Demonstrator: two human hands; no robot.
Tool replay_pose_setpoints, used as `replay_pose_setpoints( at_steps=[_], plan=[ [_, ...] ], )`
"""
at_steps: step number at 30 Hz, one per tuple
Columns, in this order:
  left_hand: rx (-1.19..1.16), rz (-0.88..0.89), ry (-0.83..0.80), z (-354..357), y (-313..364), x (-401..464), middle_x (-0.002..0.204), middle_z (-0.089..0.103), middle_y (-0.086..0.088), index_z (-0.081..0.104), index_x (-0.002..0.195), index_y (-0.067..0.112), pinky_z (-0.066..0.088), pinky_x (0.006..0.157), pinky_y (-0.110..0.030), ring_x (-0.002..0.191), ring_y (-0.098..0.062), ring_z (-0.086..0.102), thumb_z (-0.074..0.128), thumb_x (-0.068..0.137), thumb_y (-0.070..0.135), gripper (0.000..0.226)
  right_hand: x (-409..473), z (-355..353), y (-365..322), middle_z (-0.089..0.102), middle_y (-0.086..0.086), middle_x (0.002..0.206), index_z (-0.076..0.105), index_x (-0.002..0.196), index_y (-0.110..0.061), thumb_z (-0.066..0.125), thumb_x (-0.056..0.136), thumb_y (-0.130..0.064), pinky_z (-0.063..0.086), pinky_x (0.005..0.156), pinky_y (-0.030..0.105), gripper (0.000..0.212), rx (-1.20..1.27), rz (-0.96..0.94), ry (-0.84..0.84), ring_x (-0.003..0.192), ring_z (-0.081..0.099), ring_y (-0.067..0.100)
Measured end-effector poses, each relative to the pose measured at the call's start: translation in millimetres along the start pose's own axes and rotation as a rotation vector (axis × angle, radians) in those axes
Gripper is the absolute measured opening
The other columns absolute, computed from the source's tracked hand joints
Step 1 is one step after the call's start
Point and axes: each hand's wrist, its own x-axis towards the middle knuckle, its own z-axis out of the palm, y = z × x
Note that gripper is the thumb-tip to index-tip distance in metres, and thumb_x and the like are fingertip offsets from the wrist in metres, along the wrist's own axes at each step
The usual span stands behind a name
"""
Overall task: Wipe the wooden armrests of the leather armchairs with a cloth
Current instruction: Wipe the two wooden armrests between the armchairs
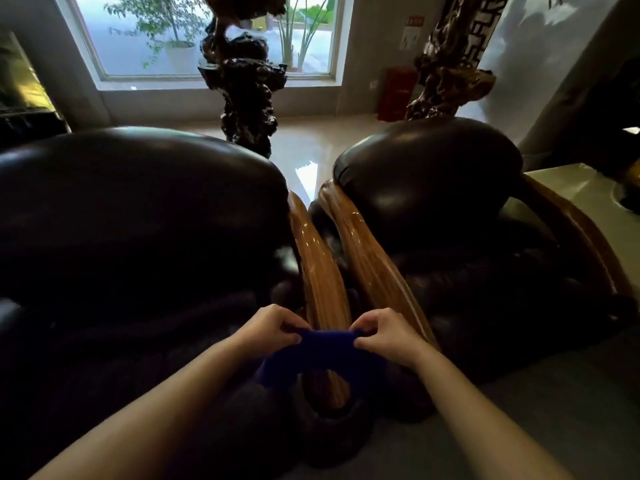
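Two dark leather armchairs stand side by side, the left armchair (138, 216) and the right armchair (436, 188). Between them run two glossy wooden armrests, the left chair's armrest (317, 268) and the right chair's armrest (367, 258). A dark blue cloth (313, 353) is stretched between my hands, held just above the near end of the left chair's armrest. My left hand (273, 327) pinches its left edge and my right hand (384, 332) pinches its right edge. A third wooden armrest (575, 230) curves along the right chair's far side.
Behind the chairs stand a dark gnarled root sculpture (247, 84) and a brown carved one (450, 71) on a shiny tiled floor (304, 143). A big window (207, 32) fills the back wall. A pale stone table (568, 188) sits at right, a red cabinet (396, 93) behind.
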Motion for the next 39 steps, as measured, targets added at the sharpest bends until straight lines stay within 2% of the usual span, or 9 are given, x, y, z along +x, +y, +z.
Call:
replay_pose_setpoints(
  at_steps=[6,9,15,27,29,31,34,37,39],
  plan=[
    [-0.098,-0.139,0.116,21,2,62,0.082,0.066,0.017,0.07,0.094,0.029,0.052,0.065,-0.014,0.079,0.003,0.064,0.063,0.081,0.01,0.024,74,-34,47,0.067,-0.01,0.086,0.063,0.081,-0.038,0.07,0.077,-0.018,0.054,0.063,0.019,0.022,-0.018,-0.076,-0.087,0.079,0.066,0.003],
    [-0.173,-0.186,0.195,28,6,96,0.09,0.07,0.009,0.07,0.097,0.024,0.056,0.076,-0.023,0.086,-0.005,0.067,0.062,0.082,0.009,0.024,115,-54,63,0.064,-0.011,0.088,0.06,0.081,-0.039,0.069,0.078,-0.016,0.053,0.064,0.019,0.025,-0.042,-0.13,-0.094,0.081,0.064,0.004],
    [-0.205,-0.256,0.248,24,-1,161,0.095,0.069,0.004,0.068,0.102,0.021,0.055,0.081,-0.028,0.09,-0.009,0.066,0.061,0.083,0.009,0.024,192,-81,81,0.065,-0.006,0.094,0.063,0.096,-0.023,0.066,0.081,-0.011,0.056,0.076,0.028,0.019,-0.074,-0.208,-0.143,0.087,0.063,0.008],
    [-0.157,-0.406,0.106,31,-92,262,0.099,0.066,0.007,0.066,0.105,0.022,0.052,0.076,-0.022,0.092,-0.005,0.062,0.06,0.083,0.009,0.026,337,-26,140,0.062,-0.008,0.096,0.057,0.086,-0.037,0.068,0.078,-0.013,0.049,0.06,0.018,0.027,-0.117,-0.098,-0.308,0.083,0.061,0.005],
    [-0.158,-0.413,0.241,42,-105,280,0.113,0.064,-0.001,0.059,0.114,0.019,0.049,0.081,-0.021,0.101,-0.007,0.059,0.057,0.085,0.007,0.032,361,-17,145,0.059,-0.004,0.111,0.056,0.105,-0.031,0.064,0.081,-0.011,0.048,0.067,0.019,0.033,-0.071,-0.068,-0.184,0.092,0.058,0.007],
    [-0.095,-0.345,0.558,56,-115,291,0.13,0.055,-0.004,0.05,0.126,0.019,0.039,0.096,-0.022,0.118,-0.012,0.051,0.053,0.088,0.01,0.039,372,-6,150,0.052,0.003,0.129,0.048,0.124,-0.025,0.06,0.085,-0.015,0.044,0.087,0.026,0.043,-0.063,-0.109,0.138,0.112,0.052,0.016],
    [0.077,-0.227,0.902,82,-131,297,0.155,0.019,0.002,0.023,0.141,0.027,0.012,0.114,-0.032,0.143,-0.009,0.01,0.038,0.094,0.026,0.049,363,23,166,0.031,0.008,0.15,0.031,0.139,-0.025,0.045,0.091,-0.027,0.022,0.107,0.041,0.05,-0.16,-0.277,0.582,0.139,0.022,0.024],
    [0.217,-0.238,0.819,113,-145,306,0.155,-0.013,0.007,-0.007,0.141,0.037,-0.005,0.117,-0.044,0.142,-0.006,-0.015,0.017,0.092,0.04,0.055,349,60,181,0.002,0.004,0.158,0.005,0.146,-0.031,0.025,0.092,-0.043,0.006,0.113,0.046,0.059,-0.309,-0.332,0.505,0.144,-0.003,0.02],
    [0.263,-0.274,0.767,130,-152,319,0.154,-0.018,0.006,-0.013,0.142,0.035,-0.003,0.117,-0.05,0.142,-0.009,-0.018,0.013,0.092,0.042,0.057,351,84,186,-0.006,0.003,0.157,-0.005,0.146,-0.03,0.018,0.091,-0.048,0.008,0.115,0.051,0.062,-0.362,-0.283,0.434,0.144,-0.004,0.022]
  ],
)
